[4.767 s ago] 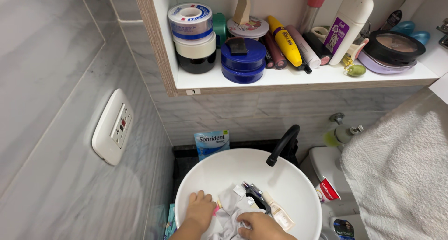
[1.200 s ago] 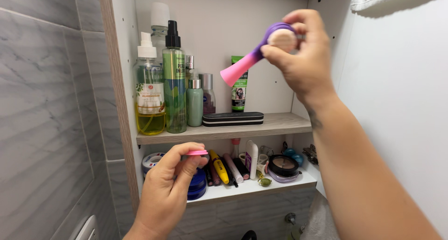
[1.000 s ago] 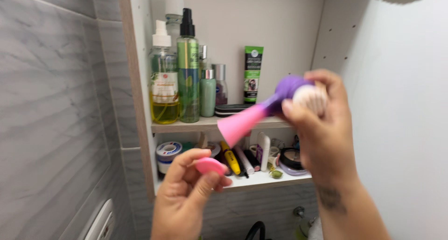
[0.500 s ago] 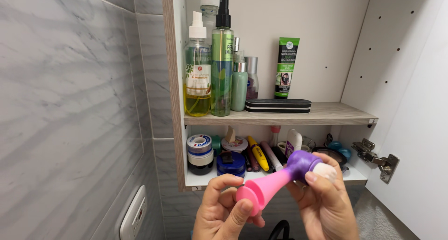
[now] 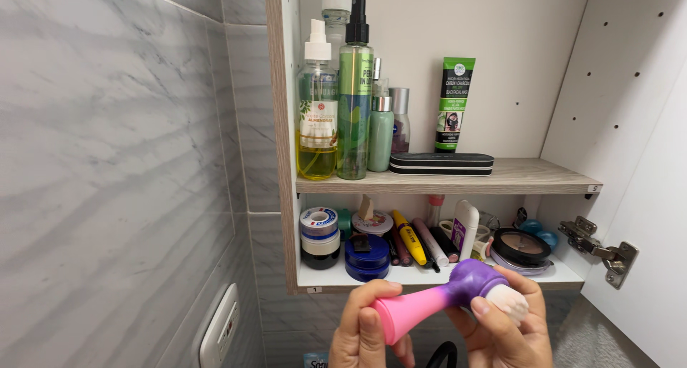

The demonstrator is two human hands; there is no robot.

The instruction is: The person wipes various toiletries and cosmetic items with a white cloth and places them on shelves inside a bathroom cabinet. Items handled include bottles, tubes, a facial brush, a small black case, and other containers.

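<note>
Below the cabinet shelf point(image 5: 429, 276), both hands — left hand point(image 5: 365, 336), right hand point(image 5: 504, 332) — clasp a pink-purple brush point(image 5: 436, 305).

The brush handle point(image 5: 429, 307) looks like smooth matt plastic or silicone, pink grading to purple; its head point(image 5: 509, 301) is pale and soft-looking. The shelf point(image 5: 529, 176) shows wood-grain laminate at its front edge; the cabinet interior is smooth matt white board. The hinge point(image 5: 600, 244) is bright metal. The wall tiles point(image 5: 114, 160) are polished grey marble-look. The spray bottle point(image 5: 317, 110) is clear glossy plastic.
</note>
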